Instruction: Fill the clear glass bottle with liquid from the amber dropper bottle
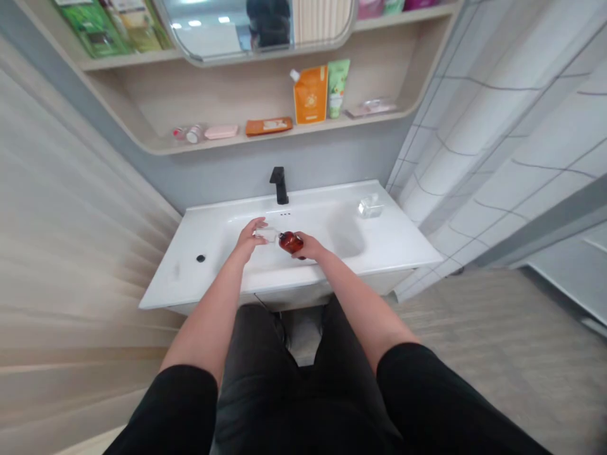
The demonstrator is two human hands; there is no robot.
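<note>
My right hand (309, 246) grips a dark red glass bottle (290, 242) low over the white basin (303, 202), its fingers wrapped around the far side. My left hand (248, 237) is just left of it and holds a small clear glass piece (267, 235), possibly a cap or small bottle, though its exact form is hard to tell. The clear piece and the red bottle are nearly touching. A second clear glass object (370, 206), perhaps a square bottle or dish, stands on the basin's right deck.
A matte black faucet (279, 186) rises behind the basin, with a small drain hole (200, 258) on the left deck. Above are a mirror (256, 25) and wooden shelves (246, 136) holding several toiletries. Tiled wall stands right, and a striped panel left.
</note>
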